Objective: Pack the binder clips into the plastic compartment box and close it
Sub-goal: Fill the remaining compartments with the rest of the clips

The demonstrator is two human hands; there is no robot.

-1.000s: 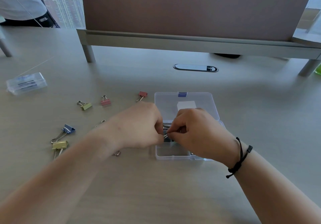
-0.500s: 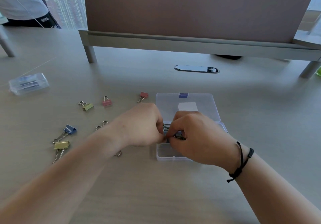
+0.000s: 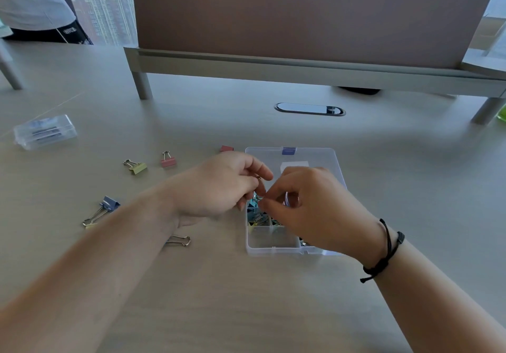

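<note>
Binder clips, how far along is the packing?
Done: several clips sit in the clear plastic compartment box. In hand: both the left hand and right hand pinch a bluish clip above it. Left: yellow clip, pink clip, blue clip, others; lid open.

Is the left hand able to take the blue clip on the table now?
Probably not at once: the left hand is pinching a clip over the box. The blue clip lies uncovered beside the left forearm, so the way looks free after release.
</note>
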